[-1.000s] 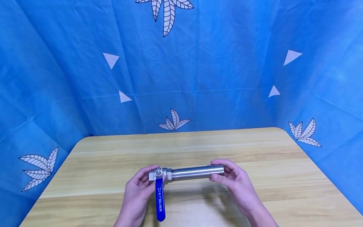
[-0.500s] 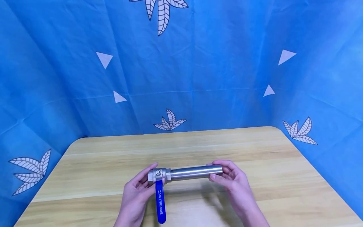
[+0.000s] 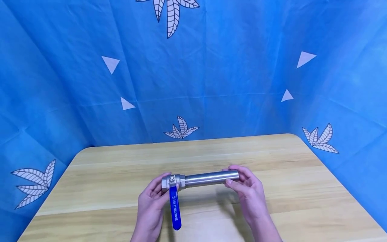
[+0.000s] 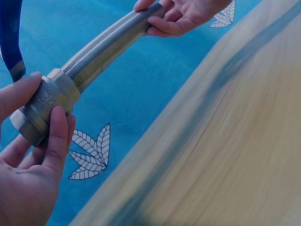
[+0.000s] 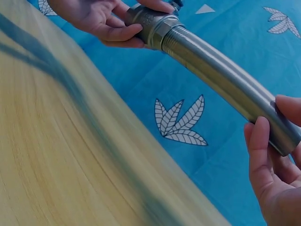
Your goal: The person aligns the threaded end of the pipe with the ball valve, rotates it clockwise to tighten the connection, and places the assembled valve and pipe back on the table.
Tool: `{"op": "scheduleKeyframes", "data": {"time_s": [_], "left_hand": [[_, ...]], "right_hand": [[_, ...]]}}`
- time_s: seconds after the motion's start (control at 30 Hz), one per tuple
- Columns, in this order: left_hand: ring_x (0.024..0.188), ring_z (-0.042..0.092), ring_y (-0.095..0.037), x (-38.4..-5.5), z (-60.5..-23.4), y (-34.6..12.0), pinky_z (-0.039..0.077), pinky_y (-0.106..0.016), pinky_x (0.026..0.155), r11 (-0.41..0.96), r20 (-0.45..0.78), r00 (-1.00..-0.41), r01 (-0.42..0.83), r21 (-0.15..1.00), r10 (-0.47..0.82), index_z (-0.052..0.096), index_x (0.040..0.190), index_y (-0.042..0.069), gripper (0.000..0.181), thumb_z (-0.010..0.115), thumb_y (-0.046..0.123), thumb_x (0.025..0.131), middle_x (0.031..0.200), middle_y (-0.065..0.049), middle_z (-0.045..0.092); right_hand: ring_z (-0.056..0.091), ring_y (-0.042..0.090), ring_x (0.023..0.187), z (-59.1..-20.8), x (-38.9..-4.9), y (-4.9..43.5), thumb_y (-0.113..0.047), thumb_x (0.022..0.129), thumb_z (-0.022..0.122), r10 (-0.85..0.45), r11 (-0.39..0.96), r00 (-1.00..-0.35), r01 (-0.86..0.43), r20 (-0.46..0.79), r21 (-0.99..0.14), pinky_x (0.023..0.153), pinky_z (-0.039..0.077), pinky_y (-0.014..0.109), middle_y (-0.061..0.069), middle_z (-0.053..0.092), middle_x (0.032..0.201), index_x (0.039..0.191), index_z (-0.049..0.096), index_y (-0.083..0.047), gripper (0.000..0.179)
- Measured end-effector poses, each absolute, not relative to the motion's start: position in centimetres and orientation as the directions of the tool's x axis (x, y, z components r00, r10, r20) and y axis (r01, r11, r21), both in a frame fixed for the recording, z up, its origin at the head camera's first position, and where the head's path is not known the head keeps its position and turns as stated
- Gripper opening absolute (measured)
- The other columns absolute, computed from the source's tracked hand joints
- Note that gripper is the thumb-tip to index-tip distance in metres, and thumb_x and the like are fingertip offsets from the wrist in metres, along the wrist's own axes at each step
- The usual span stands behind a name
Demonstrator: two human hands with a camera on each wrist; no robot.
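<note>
Bright head view, dimmer wrist views, gleaming pipe, shadowed tabletop

Valve body is of dull, embossed grey metal, faintly rough; lever handle has a smooth, glossy blue, plastic-looking coat; pipe is of shiny brushed metal, ridged with thread towards the valve body; table shows smooth, pale wood grain, with creased, matt-looking blue cloth beyond its far edge.

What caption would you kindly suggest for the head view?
Left hand holding a blue-handled ball valve, right hand the attached metal pipe, above a wooden table.
</note>
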State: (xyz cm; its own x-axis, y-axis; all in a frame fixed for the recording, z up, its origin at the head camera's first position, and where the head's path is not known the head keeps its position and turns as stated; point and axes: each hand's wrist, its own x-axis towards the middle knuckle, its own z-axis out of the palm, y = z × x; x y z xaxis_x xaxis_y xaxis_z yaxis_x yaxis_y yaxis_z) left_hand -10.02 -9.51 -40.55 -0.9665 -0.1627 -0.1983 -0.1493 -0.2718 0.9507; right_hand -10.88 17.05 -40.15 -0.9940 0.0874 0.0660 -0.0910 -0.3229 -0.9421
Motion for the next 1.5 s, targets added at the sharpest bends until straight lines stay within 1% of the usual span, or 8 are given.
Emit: {"op": "scheduleKeyframes", "data": {"time_s": [0.1,0.33,0.43,0.63,0.93,1.1,1.33,1.5], "left_hand": [[0.113,0.070,-0.017,-10.1,-40.7,-9.9,0.062,-0.024,0.097,-0.270,-0.186,-0.968,-0.136,0.953,-0.167,0.066,0.144,0.009,0.062,0.087,0.002,0.086,0.132,-0.001,0.075],[0.112,0.072,-0.016,-10.1,-40.9,-10.9,0.062,-0.023,0.097,-0.255,-0.145,-0.973,-0.095,0.962,-0.182,0.070,0.138,0.011,0.056,0.088,0.002,0.085,0.127,0.002,0.077],[0.112,0.073,-0.016,-10.1,-40.9,-10.9,0.062,-0.024,0.097,-0.258,-0.140,-0.974,-0.091,0.962,-0.179,0.071,0.136,0.011,0.054,0.087,0.001,0.085,0.125,0.003,0.077],[0.111,0.072,-0.016,-9.9,-41.0,-10.9,0.062,-0.024,0.096,-0.266,-0.145,-0.973,-0.094,0.959,-0.180,0.070,0.137,0.009,0.055,0.087,0.000,0.085,0.125,0.002,0.077],[0.111,0.073,-0.017,-9.7,-40.7,-11.2,0.062,-0.024,0.097,-0.243,-0.157,-0.971,-0.111,0.964,-0.178,0.070,0.137,0.009,0.055,0.087,0.001,0.085,0.125,0.002,0.077],[0.111,0.072,-0.017,-9.5,-40.4,-11.2,0.062,-0.024,0.097,-0.241,-0.160,-0.972,-0.116,0.964,-0.171,0.069,0.139,0.008,0.056,0.087,0.002,0.086,0.126,0.002,0.076],[0.111,0.072,-0.018,-9.9,-40.1,-10.9,0.062,-0.024,0.098,-0.250,-0.138,-0.978,-0.097,0.963,-0.153,0.070,0.137,0.006,0.055,0.088,0.003,0.085,0.126,0.000,0.076],[0.113,0.073,-0.018,-9.9,-40.2,-10.8,0.062,-0.025,0.099,-0.258,-0.138,-0.979,-0.096,0.961,-0.150,0.070,0.137,0.005,0.054,0.087,0.001,0.086,0.129,-0.002,0.076]], "right_hand": [[0.076,0.015,0.101,-40.1,-10.9,17.0,0.014,0.089,0.069,0.077,-0.321,-0.995,-0.087,0.065,-0.943,0.090,0.065,0.029,0.004,0.082,0.114,0.126,0.067,0.002,0.039],[0.075,0.014,0.101,-39.7,-11.2,16.8,0.012,0.088,0.071,0.033,-0.313,-0.997,-0.081,0.074,-0.946,0.091,0.065,0.029,0.004,0.081,0.115,0.122,0.070,-0.005,0.038],[0.075,0.015,0.100,-39.7,-11.1,16.8,0.013,0.088,0.070,0.025,-0.317,-0.997,-0.083,0.080,-0.945,0.090,0.065,0.029,0.004,0.081,0.115,0.121,0.070,-0.005,0.038],[0.075,0.014,0.100,-39.8,-11.1,16.9,0.013,0.089,0.070,0.011,-0.309,-0.997,-0.075,0.075,-0.948,0.090,0.065,0.029,0.003,0.081,0.115,0.122,0.070,-0.006,0.038],[0.075,0.014,0.100,-39.8,-10.8,16.9,0.011,0.088,0.072,0.004,-0.296,-0.999,-0.051,0.052,-0.954,0.090,0.065,0.028,0.004,0.081,0.115,0.123,0.070,-0.005,0.038],[0.075,0.015,0.100,-39.7,-10.5,17.0,0.012,0.089,0.070,-0.008,-0.298,-0.997,-0.067,0.073,-0.952,0.090,0.066,0.029,0.006,0.081,0.117,0.122,0.070,-0.004,0.037],[0.075,0.014,0.100,-39.6,-10.6,17.2,0.014,0.090,0.068,0.005,-0.313,-0.996,-0.091,0.094,-0.945,0.091,0.065,0.029,0.005,0.081,0.117,0.122,0.071,-0.006,0.038],[0.076,0.013,0.093,-39.4,-10.7,17.3,0.012,0.091,0.069,0.015,-0.291,-0.997,-0.078,0.077,-0.954,0.087,0.066,0.029,0.005,0.082,0.111,0.122,0.070,-0.003,0.035]]}}
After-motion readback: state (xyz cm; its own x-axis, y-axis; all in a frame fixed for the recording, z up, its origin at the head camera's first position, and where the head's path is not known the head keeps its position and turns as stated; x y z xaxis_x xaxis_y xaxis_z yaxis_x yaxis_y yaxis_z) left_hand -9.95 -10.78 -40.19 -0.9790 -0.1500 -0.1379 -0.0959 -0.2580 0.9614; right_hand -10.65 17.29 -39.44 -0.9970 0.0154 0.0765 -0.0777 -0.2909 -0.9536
